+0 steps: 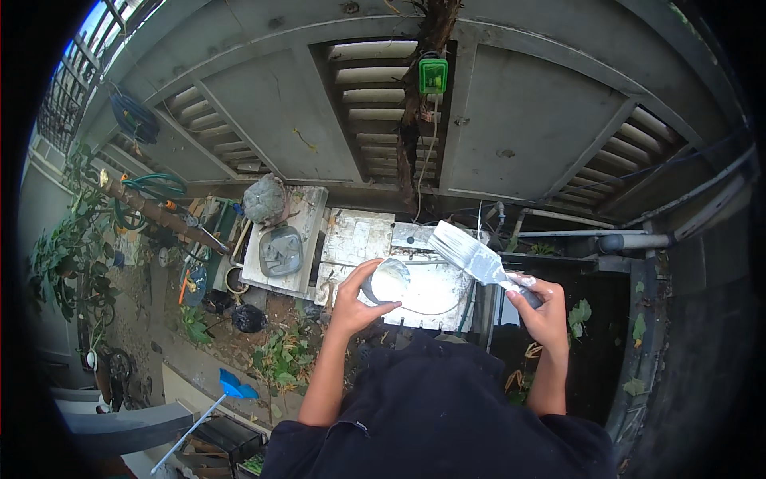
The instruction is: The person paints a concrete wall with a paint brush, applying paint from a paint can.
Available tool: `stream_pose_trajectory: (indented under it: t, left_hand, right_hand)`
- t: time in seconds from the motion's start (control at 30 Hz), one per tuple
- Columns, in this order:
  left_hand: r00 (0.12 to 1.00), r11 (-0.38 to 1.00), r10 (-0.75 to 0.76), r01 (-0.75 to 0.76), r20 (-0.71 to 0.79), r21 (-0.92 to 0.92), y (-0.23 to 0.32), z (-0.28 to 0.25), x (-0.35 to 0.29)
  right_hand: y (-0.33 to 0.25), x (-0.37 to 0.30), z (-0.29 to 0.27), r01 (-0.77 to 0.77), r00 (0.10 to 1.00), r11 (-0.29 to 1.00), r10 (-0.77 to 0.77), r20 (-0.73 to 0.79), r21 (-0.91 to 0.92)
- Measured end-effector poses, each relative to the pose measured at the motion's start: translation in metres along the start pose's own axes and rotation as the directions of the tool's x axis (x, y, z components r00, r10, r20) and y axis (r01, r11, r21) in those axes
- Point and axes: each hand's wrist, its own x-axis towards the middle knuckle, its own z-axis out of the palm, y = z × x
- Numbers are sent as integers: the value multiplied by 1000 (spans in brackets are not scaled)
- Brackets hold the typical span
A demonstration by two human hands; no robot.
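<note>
A round paint can with white paint inside is held by my left hand, thumb on the near rim and fingers round its far left side. My right hand grips the dark handle of a wide paintbrush. White paint coats the brush's bristles and ferrule, and some is smeared on my right fingers. The brush points up and left, apart from the can and to its right. Beneath both lies a white, worn work surface with a thin dark wire curving over it.
Left of the white surface, a clear plastic tub and a bagged grey bundle sit on a pale slab. A grey wall with slatted vents and a trunk stands behind. At the right are grey pipes and a dark trough.
</note>
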Motion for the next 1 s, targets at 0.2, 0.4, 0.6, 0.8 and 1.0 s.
stream_pose_trajectory:
  t: [0.2, 0.4, 0.6, 0.8, 1.0]
  left_hand:
    - [959, 965, -261, 255, -113, -61, -13, 9, -36]
    - [957, 960, -260, 270, -130, 67, 11, 9, -43]
    - [953, 953, -215, 252, -216, 165, 13, 7, -73]
    - [927, 954, -197, 256, -320, 156, 24, 13, -87]
    - [906, 937, -239, 310, -350, 163, 26, 20, -91]
  right_hand:
    - [-39, 14, 11, 324, 929, 821, -184, 320, -471]
    - [-45, 34, 38, 551, 807, 671, -277, 522, -496]
    - [-60, 48, 68, 700, 648, 536, -198, 735, -473]
    - [-75, 60, 102, 800, 476, 476, -132, 869, -365]
    - [-74, 62, 124, 807, 418, 495, -95, 903, -322]
